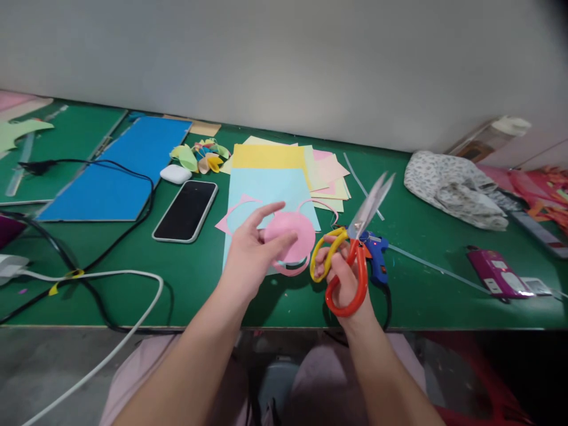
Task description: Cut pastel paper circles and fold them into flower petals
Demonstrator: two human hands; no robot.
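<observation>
- At a green table (284, 310), I watch through the head camera as two bare hands hold paper and scissors.
- The left hand (255, 245) pinches a pink paper circle (303, 232), thumb laid across its face, index finger extended and loosely curved.
- The circle sits near the middle of my view, in front of a light-blue sheet (270, 186); a narrow pink strip (291, 272) curves just below it.
- The right hand (345, 277) curls around the handles of a pair of scissors (356, 229), one yellow, one red; I see the blades slightly parted, pointing up and away.
- Just beyond that hand, a blue glue gun (378, 260) lies on the table, a translucent stick (437, 269) reaching from it toward a purple power strip (492, 272).
- To the left, I have a phone (186, 212) lying near a white case (176, 174), with coloured paper petals (199, 157) behind.
- At right, a patterned cloth (446, 183) lies crumpled near the wall (284, 65).
</observation>
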